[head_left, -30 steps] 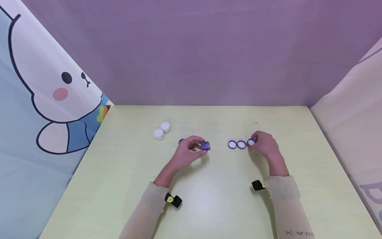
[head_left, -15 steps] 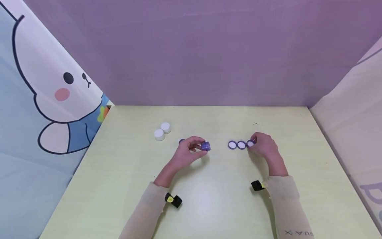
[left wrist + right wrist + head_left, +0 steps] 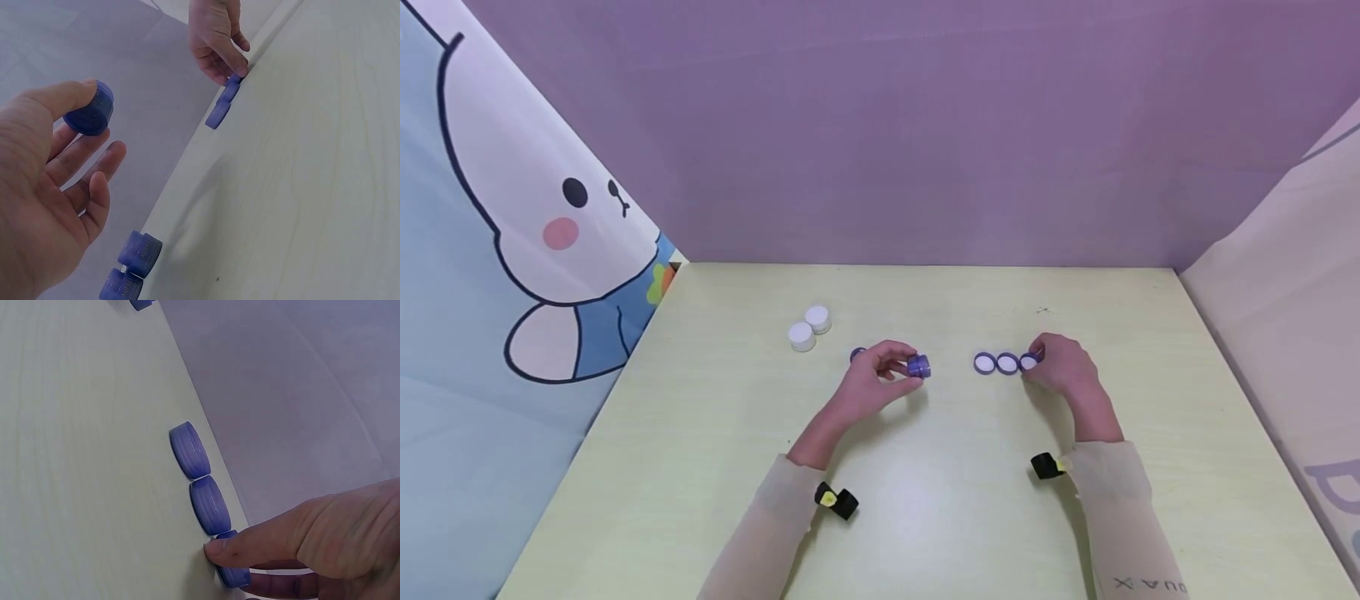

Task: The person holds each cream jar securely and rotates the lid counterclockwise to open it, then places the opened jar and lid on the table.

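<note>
My left hand [image 3: 901,367] pinches a small purple jar [image 3: 917,366] between thumb and fingers, a little above the pale green table [image 3: 925,500]. In the left wrist view the thumb lies on the jar [image 3: 89,112], and two more purple jars [image 3: 139,253] stand by the palm. My right hand [image 3: 1036,360] pinches the rightmost of three purple lids [image 3: 1028,361] lying in a row. The other two lids [image 3: 984,363] [image 3: 1007,363] lie free on the table. In the right wrist view the thumb presses the side of the held lid [image 3: 232,570].
Two white jars [image 3: 801,336] [image 3: 817,318] stand at the left back of the table. A purple wall [image 3: 925,125] closes the back. A cartoon-printed sheet [image 3: 512,250] hangs on the left and a pale sheet [image 3: 1285,292] on the right.
</note>
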